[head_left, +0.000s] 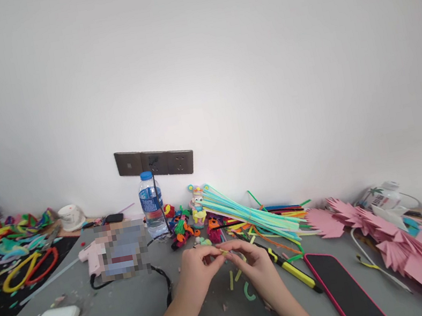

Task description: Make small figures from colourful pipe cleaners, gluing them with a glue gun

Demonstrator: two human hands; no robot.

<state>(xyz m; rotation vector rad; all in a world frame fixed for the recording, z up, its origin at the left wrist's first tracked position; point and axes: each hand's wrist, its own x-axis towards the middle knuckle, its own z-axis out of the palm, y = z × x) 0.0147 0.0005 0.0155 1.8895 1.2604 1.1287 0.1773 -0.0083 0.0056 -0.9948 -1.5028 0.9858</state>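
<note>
Pale-yellow piece (225, 252), small and partly covered, lies at six o'clock from the view's centre, pinched between narrow fingertips of both the left hand (202, 264) and the right hand (254, 261). Good handling probably means anchoring it with one hand while the other makes small, light adjustments, so it isn't crushed. Keep the right wrist clear of the yellow-and-black cutter (296, 272) at four o'clock, and avoid sweeping aside the green curved scrap (249, 292) at five.
</note>
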